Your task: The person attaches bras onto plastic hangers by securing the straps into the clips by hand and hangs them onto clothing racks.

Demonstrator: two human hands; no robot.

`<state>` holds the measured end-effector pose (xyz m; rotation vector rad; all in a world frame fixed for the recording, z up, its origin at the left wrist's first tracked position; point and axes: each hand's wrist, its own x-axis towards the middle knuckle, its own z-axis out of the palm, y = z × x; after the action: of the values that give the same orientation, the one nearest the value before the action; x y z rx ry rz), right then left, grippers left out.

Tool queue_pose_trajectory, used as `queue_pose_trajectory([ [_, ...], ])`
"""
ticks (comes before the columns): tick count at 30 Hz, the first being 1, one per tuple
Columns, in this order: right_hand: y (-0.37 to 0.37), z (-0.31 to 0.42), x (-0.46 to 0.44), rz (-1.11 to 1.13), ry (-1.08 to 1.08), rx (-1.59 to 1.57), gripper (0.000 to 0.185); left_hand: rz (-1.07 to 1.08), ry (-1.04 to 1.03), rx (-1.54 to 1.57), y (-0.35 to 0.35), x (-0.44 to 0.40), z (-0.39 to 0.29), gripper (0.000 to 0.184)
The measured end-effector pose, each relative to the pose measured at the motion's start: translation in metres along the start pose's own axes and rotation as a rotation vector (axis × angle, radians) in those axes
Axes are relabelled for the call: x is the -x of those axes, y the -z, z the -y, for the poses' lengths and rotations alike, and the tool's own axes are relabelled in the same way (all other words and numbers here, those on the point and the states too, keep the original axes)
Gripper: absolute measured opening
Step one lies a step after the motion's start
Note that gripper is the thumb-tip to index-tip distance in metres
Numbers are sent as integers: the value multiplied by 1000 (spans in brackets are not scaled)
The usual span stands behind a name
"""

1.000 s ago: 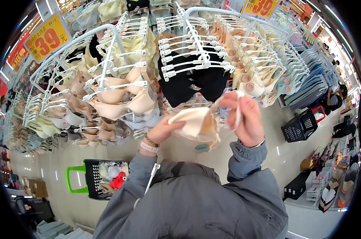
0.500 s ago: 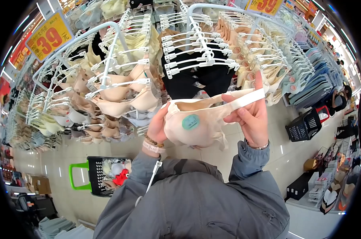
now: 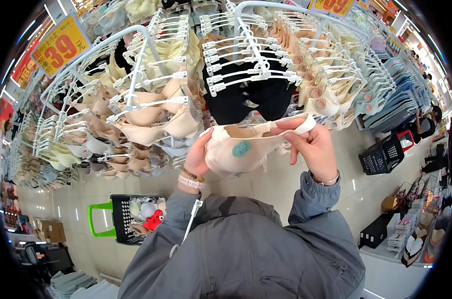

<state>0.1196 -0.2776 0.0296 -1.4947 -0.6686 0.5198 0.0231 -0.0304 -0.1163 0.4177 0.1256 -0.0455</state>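
A pale beige bra (image 3: 223,158) with a round green sticker (image 3: 241,148) on its cup is stretched between my two hands in the head view. My left hand (image 3: 198,155) grips the cup's left side, with bracelets on that wrist. My right hand (image 3: 313,147) has its fingers closed on the strap at the right, which loops around the fingertips. Just beyond the bra, black bras (image 3: 251,102) hang from white hangers (image 3: 253,79) on a rack.
Racks of beige bras (image 3: 178,122) stand ahead on the left. A black basket with a green handle (image 3: 101,219) holds garments on the floor at lower left. Another black basket (image 3: 383,155) stands at right. A yellow price sign (image 3: 60,46) hangs at upper left.
My right hand has turned and its raised index finger has come down. The strap, earlier pulled straight up to the right, now curves around the fingers. My left hand keeps its hold.
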Motion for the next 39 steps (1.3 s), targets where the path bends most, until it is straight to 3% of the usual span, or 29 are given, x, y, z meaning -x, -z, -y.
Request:
queue_pose_trajectory([
  [5,-2,-15,-4,-4,-49,-12,19,-184,23,-301,15,0,-7,34],
  [8,-7,-18,-6,32,-86,58,15,-365,229,-1105,27,1,-16,37],
  [9,-9,-19,-8,67,-97,116,14,-368,230,-1102,27,1,-18,37],
  [11,-20,-28,-11,82,-117,124,11,-214,23,-1666,30,4,-23,30],
  [14,-33,-36,-14,121,-114,156,8,29,-392,-1076,-46,7,-15,24],
  [15,-37,-38,-14,141,-95,176,8,17,-396,-1074,-63,9,-14,24],
  [17,-44,-41,-16,150,-74,121,9,219,-425,-1269,-81,10,-14,24],
  [20,-47,-49,-18,145,-44,-48,8,74,-374,-1256,-84,10,-9,19],
  [26,-53,-61,-15,87,-13,-209,10,2,-459,-1186,-75,9,-3,18],
  [29,-56,-65,-16,67,-12,-227,12,-23,-611,-1199,-77,6,0,13],
  [35,-60,-65,-18,-24,26,-194,12,-46,-601,-1439,-78,8,-6,11],
  [39,-60,-64,-20,-111,61,-280,18,11,-619,-1388,-76,8,-5,12],
])
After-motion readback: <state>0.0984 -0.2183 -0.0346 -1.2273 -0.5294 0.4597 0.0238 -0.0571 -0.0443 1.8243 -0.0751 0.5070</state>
